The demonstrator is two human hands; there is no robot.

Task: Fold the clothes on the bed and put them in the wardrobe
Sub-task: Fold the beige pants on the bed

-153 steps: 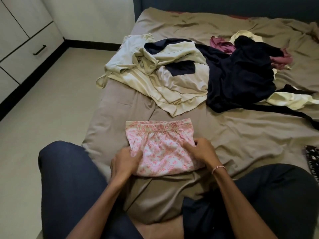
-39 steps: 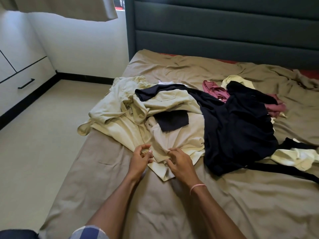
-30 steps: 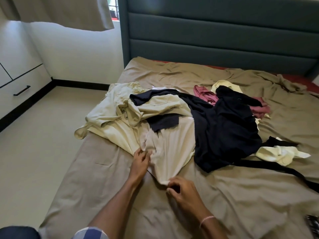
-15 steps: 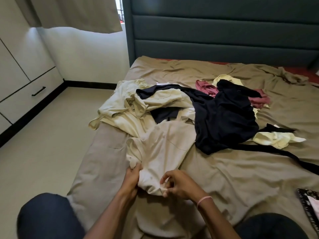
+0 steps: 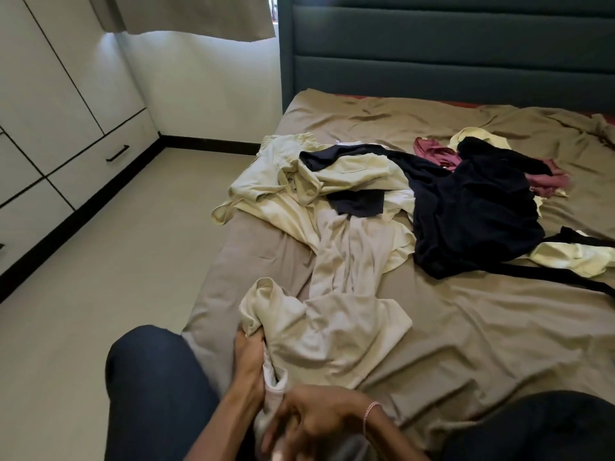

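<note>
Moved: since half a second ago the cream garment (image 5: pixel 332 331) has been dragged further out of the heap toward the near edge of the bed (image 5: pixel 466 344), and both hands have drawn back with it toward the person's lap.
Left hand (image 5: pixel 249 351): its fingers are curled into a bunched fold at the garment's near left edge, and it grips the cloth.
Right hand (image 5: pixel 312 420): it is low at the near edge, just beside the garment's near end. It is too blurred to tell whether its bent fingers hold any cloth.
Cream garment: it lies crumpled on the near left part of the bed, with a long tail trailing away to the heap, which it touches at its far end.
Heap: in the middle of the bed, pale yellow clothes (image 5: pixel 332 181) lie on the left and a dark garment (image 5: pixel 472 207) on the right. A maroon piece (image 5: pixel 432 154) lies farther back, and a small pale piece (image 5: pixel 572 257) lies at the far right.
Wardrobe (image 5: pixel 50 111): it stands to the left across the floor, with its doors and drawer closed.
Done so far: no folded garment is in view, and the pink patterned piece folded earlier is out of sight.
Step in hand: judging by the grip, the person is freeing one garment to spread it flat for folding.
Left to do: nearly everything. This garment is unfolded, several pieces wait in the heap, and nothing visibly sits in the wardrobe.
</note>
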